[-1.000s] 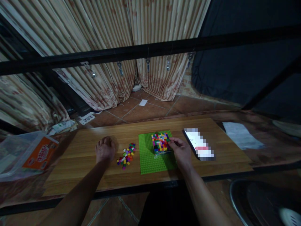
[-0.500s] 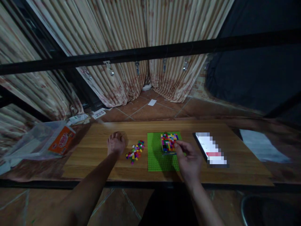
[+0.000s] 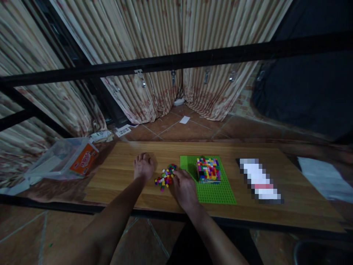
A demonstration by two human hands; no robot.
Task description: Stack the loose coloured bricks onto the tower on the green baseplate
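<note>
A green baseplate [image 3: 217, 191] lies on the wooden table [image 3: 124, 176]. On it stands a block built of small many-coloured bricks [image 3: 208, 170]. To its left is a loose pile of small coloured bricks [image 3: 165, 176]. My right hand [image 3: 184, 187] rests at the right edge of that pile, fingers curled down onto the bricks; what they hold, if anything, is hidden. My left hand [image 3: 143, 166] lies just left of the pile with its fingers curled under, knuckles on the table.
A phone [image 3: 259, 180] with a lit screen lies right of the baseplate. A clear plastic box with an orange label [image 3: 66, 158] sits off the table's left end. A sheet of paper [image 3: 325, 178] lies at the far right. A black bar [image 3: 176, 62] crosses above.
My right hand has left the brick block and moved left to the loose pile. The view has shifted left. My left hand has stayed in place.
</note>
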